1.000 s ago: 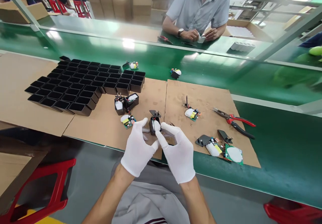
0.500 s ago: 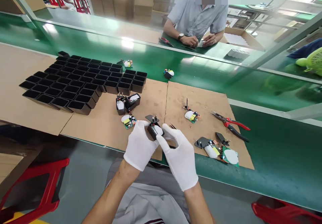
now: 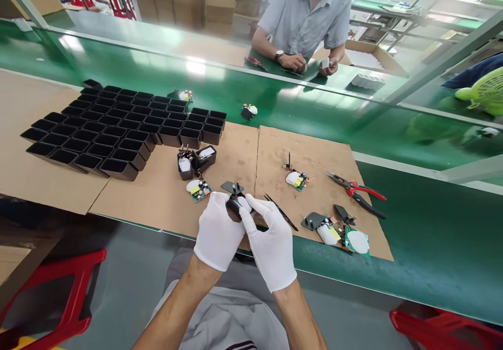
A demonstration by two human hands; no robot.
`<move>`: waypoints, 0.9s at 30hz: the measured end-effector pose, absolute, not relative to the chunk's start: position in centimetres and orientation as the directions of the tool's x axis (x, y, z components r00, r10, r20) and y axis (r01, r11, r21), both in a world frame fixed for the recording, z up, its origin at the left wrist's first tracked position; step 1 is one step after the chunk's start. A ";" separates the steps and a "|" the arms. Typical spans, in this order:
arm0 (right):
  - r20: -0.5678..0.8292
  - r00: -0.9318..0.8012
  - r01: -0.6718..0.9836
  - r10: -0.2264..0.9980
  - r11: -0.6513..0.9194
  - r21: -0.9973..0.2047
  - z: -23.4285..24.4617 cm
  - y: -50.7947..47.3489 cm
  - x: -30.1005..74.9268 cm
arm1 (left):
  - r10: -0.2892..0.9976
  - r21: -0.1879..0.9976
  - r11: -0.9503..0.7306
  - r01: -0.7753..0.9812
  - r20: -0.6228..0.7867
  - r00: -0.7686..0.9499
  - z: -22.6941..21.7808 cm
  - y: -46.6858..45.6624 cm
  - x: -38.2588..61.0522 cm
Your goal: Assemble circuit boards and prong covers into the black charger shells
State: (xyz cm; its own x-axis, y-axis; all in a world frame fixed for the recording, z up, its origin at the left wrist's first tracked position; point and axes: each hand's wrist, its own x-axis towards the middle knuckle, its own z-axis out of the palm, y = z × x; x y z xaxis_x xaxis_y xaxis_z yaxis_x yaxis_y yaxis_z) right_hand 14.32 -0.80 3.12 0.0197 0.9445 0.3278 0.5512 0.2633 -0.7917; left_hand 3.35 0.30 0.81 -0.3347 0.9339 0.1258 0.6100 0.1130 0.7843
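Both my hands wear white gloves. My left hand (image 3: pixel 220 229) is wrapped round a small black charger case (image 3: pixel 233 208), tilted near the table's front edge. A circuit board with a white pad (image 3: pixel 244 203) sits partly in the case, and its black plug plate (image 3: pixel 232 187) with metal pins sticks up behind. My right hand (image 3: pixel 271 240) grips the case's right side, thumb and fingertips at the white pad. Black tweezers (image 3: pixel 281 211) lie just right of my right hand. Left of the case are a loose circuit board (image 3: pixel 198 189) and two filled cases (image 3: pixel 185 164).
Rows of hollow black cases (image 3: pixel 118 169) cover the left cardboard (image 3: pixel 129 198). Rightward lie red-handled pliers (image 3: pixel 356 190) and several boards (image 3: pixel 357 241) with plug plates. Two boards ride on the green belt (image 3: pixel 220 88). Across it, a co-worker's hands (image 3: pixel 294 63) handle a small white piece.
My right hand has drawn in closer against the case, uncovering more of the tweezers. The boards on the green belt have shifted left. The co-worker's hands have moved apart.
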 end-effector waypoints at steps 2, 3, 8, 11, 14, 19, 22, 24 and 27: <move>0.319 -0.003 0.539 0.948 0.270 -0.798 2.8 -0.6 14.6 | 0.937 0.794 0.102 0.599 0.126 -0.326 0.8 0.2 3.2; 0.315 -0.021 0.532 0.949 0.277 -0.800 2.6 -0.4 14.8 | 0.940 0.800 0.092 0.594 0.126 -0.316 0.8 0.2 3.2; 0.314 -0.083 0.527 0.946 0.309 -0.792 2.1 0.2 15.2 | 0.952 0.823 0.030 0.567 0.148 -0.266 1.0 0.3 3.0; 0.333 -0.104 0.539 0.937 0.334 -0.773 2.7 -0.2 15.5 | 0.950 0.833 0.015 0.553 0.161 -0.268 1.2 0.5 3.2; 0.312 -0.155 0.580 0.937 0.342 -0.739 5.4 0.3 16.5 | 0.947 0.845 0.015 0.534 0.160 -0.279 1.4 0.6 3.5; 0.289 -0.049 0.784 0.956 0.217 -0.582 11.5 10.7 18.6 | 0.946 0.879 0.031 0.476 0.127 -0.297 1.6 0.6 3.9; 0.254 -0.159 0.781 0.954 0.279 -0.559 12.5 21.3 17.0 | 0.952 0.892 0.017 0.453 0.124 -0.281 1.5 0.6 3.9; 0.229 -0.234 0.751 0.945 0.325 -0.575 11.9 27.5 14.7 | 0.957 0.899 0.014 0.437 0.114 -0.266 1.4 0.7 3.9; 0.211 -0.258 0.697 0.943 0.333 -0.635 10.8 33.7 11.1 | 0.968 0.922 0.076 0.380 0.023 -0.248 1.2 0.7 3.8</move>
